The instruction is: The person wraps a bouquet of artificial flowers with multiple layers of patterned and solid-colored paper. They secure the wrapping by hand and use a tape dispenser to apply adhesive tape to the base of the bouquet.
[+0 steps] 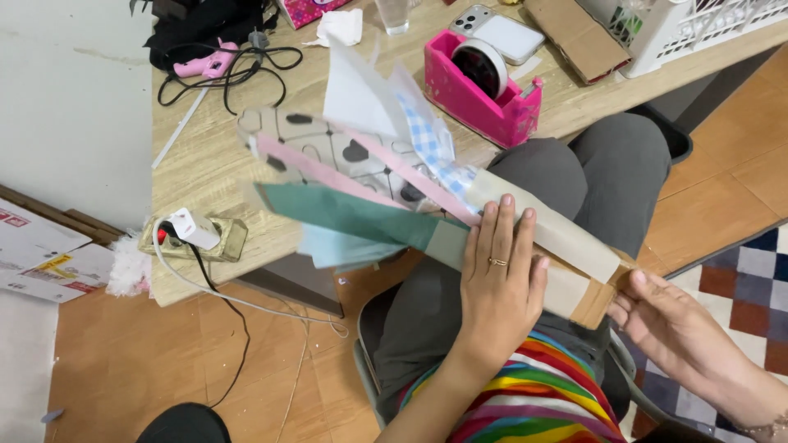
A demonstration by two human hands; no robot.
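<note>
tape dispenser (483, 86) on table (205, 164), phone (499, 31) behind it
</note>
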